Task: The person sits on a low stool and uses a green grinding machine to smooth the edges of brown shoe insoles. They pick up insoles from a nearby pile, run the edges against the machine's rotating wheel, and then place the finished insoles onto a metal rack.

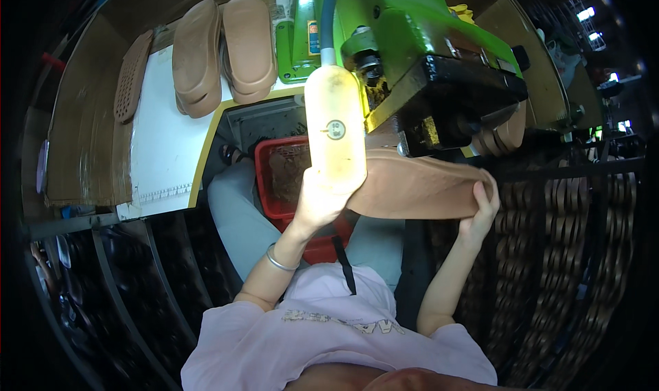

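Note:
A long tan shoe sole [419, 188] lies crosswise in front of the green machine, just below its black head. My right hand [480, 209] is closed round the sole's right end, fingers curled over the tip. At the sole's other end is my left hand [319, 202], closed against it; the glowing lamp [335, 96] covers most of its fingers. The lamp hangs from a grey-blue flexible neck between me and the machine [419, 20], hiding part of the work spot.
Tan soles [195, 55] stand on the white tabletop [161, 151] at left, beside a cardboard sheet [89, 116]. A red bin [264, 178] with scraps sits between my knees. More tan pieces [508, 134] lie right of the machine. Racks [549, 254] of soles flank me.

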Tool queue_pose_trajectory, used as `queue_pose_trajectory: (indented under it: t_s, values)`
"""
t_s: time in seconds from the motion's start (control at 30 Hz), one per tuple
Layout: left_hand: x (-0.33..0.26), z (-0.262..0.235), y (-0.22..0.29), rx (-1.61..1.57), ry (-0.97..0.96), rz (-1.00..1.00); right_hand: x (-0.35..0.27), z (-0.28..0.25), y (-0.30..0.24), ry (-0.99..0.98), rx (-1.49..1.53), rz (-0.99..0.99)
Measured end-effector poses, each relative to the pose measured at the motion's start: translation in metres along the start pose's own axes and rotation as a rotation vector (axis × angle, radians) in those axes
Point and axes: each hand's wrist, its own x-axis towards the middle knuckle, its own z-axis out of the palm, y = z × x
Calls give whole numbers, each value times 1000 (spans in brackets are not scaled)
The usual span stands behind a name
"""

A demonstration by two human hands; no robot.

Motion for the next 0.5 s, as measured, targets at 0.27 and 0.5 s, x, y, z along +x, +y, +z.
queue_pose_trajectory:
  t_s: [0.27, 0.5]
  values:
    - [-14, -22, 30, -75, 231, 64, 68, 51, -5, -458, -73, -50]
    - [-44, -75, 25, -88, 352, -25, 46, 83, 11, -661, -26, 46]
